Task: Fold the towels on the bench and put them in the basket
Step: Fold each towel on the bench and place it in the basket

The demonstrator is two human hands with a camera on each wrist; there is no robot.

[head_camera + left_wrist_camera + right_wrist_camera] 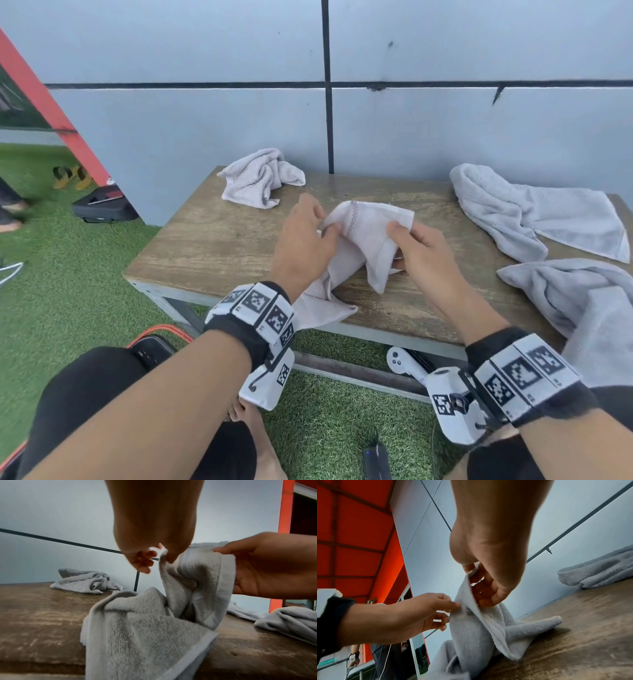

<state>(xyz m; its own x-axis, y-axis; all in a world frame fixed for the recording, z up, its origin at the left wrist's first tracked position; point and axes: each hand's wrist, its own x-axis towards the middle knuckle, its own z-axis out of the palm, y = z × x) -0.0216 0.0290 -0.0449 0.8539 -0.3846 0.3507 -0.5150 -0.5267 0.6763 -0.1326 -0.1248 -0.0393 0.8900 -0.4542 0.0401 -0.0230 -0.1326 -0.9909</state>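
Over the surface's middle: the small towel (363, 240) is up off the wood at its top edge, both hands on it, while its lower end trails down onto the surface and over the near edge.
Left hand: the left hand (301, 240) has thumb and fingertips closed on the towel's left upper edge, a light pinch, the other fingers loosely curled.
Right hand: the right hand (421, 250) pinches the opposite upper corner along the hemmed border, with the thumb on top and the fingers behind the cloth.
Handling, my read: it looks light, soft and floppy. The terry pile should give plenty of grip, so slipping is unlikely, and nothing here is fragile. It sags and twists between the hands, so it will not hold a shape unless laid flat.
Where to hold: the flat woven hem and the corners look the best bet. Pinch two corners of one edge and let the rest hang straight.
Left of the held towel: a crumpled towel (260, 178) sits at the back of the surface (212, 246), well apart.
Right of the held towel: a bigger grey towel (534, 212) is spread out, and another grey towel (582, 301) is draped over the near edge.
Basket: not in view.
Writing: no brand or readable text shows on the towels. The wrist bands (263, 308) carry only black-and-white square code patterns.
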